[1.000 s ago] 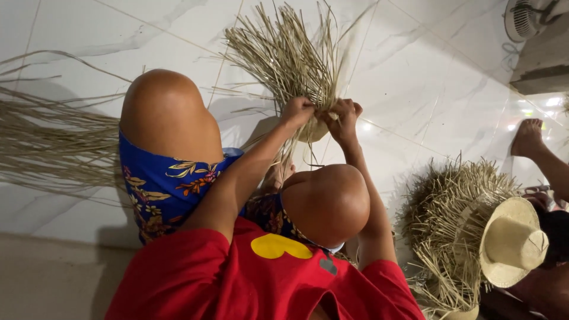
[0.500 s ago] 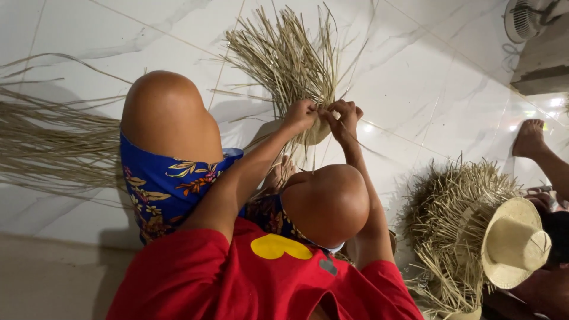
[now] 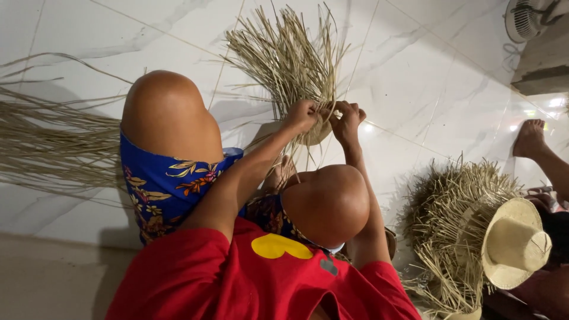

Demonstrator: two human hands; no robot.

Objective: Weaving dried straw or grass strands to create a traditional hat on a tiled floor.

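Observation:
I sit on a white tiled floor with my knees drawn up. My left hand (image 3: 301, 115) and my right hand (image 3: 347, 117) are held side by side in front of the knees. Both grip the woven centre of a straw piece (image 3: 290, 59), whose loose dry strands fan upward and away from me. A small woven round part (image 3: 317, 131) shows just below the fingers. My fingers pinch strands at the spot where the weave ends.
A long bundle of loose straw (image 3: 47, 142) lies on the floor at the left. At the right stands a partly woven straw hat (image 3: 512, 243) with a ragged fringe. Another person's bare foot (image 3: 529, 138) rests nearby, and a fan (image 3: 524, 18) sits at the top right.
Both hands stay on the weave and have shifted only slightly as the fingers work the strands. The straw fan has barely moved.

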